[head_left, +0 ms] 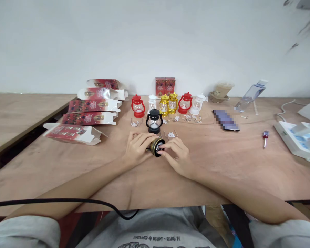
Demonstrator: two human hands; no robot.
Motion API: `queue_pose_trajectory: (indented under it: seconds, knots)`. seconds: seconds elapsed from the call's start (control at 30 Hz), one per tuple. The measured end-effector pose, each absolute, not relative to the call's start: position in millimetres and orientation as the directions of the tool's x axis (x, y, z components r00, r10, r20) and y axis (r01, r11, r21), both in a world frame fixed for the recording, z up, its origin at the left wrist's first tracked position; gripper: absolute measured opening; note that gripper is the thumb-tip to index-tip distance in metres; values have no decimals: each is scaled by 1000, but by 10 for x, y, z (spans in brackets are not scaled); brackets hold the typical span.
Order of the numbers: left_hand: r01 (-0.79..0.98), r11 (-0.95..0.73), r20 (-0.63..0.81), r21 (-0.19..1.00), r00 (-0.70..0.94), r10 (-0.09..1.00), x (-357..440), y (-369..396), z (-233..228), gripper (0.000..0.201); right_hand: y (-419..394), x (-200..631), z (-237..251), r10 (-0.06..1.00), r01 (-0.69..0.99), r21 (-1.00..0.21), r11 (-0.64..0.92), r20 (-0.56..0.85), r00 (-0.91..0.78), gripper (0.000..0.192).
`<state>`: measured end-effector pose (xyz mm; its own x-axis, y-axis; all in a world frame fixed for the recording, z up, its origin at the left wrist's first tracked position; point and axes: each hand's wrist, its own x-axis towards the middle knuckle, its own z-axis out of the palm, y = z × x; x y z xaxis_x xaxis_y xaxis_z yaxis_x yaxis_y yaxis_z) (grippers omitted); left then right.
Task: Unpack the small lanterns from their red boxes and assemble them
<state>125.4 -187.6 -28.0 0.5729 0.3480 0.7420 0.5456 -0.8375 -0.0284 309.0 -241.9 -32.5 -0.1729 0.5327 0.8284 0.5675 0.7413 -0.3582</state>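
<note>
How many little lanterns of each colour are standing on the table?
Red lanterns: 2
Gold lanterns: 2
White lanterns: 2
Black lantern: 1
Total: 7 standing, not counting the black-and-gold piece lying between the left hand and right hand.

Bright, even, diffuse light fills the scene; shadows under the things are faint and soft. The wall (155, 38) is washed pale. Wide-angle bending curves the counter (222, 162) edges. Motion-smeared streaks blur the upper right corner; one small patch is pixelated.
</note>
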Motion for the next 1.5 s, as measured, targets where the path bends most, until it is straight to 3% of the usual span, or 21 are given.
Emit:
queue_pose_trajectory:
  seconds: [0.23,0.57,0.9,1.5]
  knots:
    - [535,-839,748,-98,595,292,1258,-1879,-291,27,-2371,3103,-350,573,497,-436,751,803,-162,5]
    - [539,-834,743,-117,605,287,1261,-1904,-277,26,-2372,3081,-345,559,466,-438,769,814,-157,10]
    - [554,-822,740,-132,606,290,1258,-1905,-271,25,-2364,3097,-372,700,445,-582,681,696,-161,10]
    - [550,-829,740,-107,600,303,1259,-1905,-265,24,-2344,3133,-347,691,462,-542,702,674,-259,10]
